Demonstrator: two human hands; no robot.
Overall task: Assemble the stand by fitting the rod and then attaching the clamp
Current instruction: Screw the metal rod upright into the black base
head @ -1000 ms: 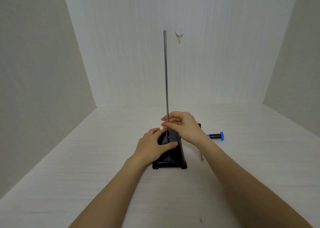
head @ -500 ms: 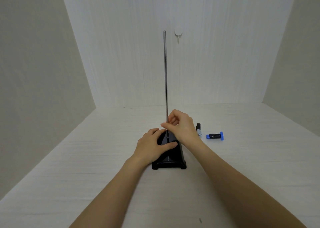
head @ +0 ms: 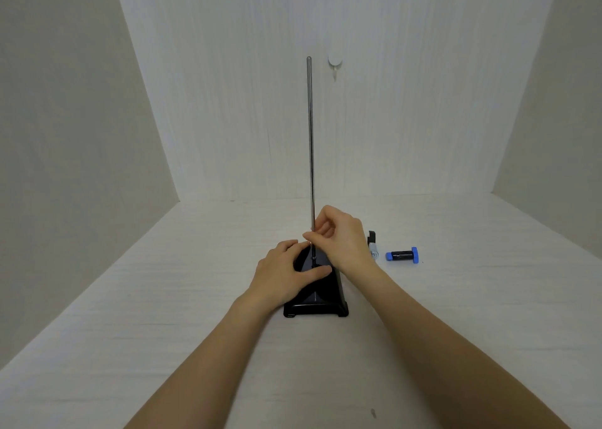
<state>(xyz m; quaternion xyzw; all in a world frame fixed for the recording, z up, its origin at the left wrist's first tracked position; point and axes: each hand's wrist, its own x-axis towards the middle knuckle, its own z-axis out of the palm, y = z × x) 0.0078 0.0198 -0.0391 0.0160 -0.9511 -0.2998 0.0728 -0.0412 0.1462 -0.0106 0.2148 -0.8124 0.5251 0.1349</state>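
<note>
A black stand base (head: 325, 293) sits on the white table in the middle. A thin metal rod (head: 310, 135) stands upright from it. My left hand (head: 282, 274) lies flat on the base's left side, thumb across its top. My right hand (head: 342, 236) pinches the rod low down, just above the base. To the right lies the clamp: a black and blue part (head: 403, 254) and, partly hidden behind my right wrist, a black and silver piece (head: 373, 243).
White walls close in the table on the left, right and back. A round white hook (head: 335, 61) is stuck on the back wall beside the rod's top. A small dark speck (head: 373, 413) marks the table near the front.
My right hand has shifted its fingers on the rod and pulled left, uncovering the clamp's black and silver piece. The left hand and base stay still.
</note>
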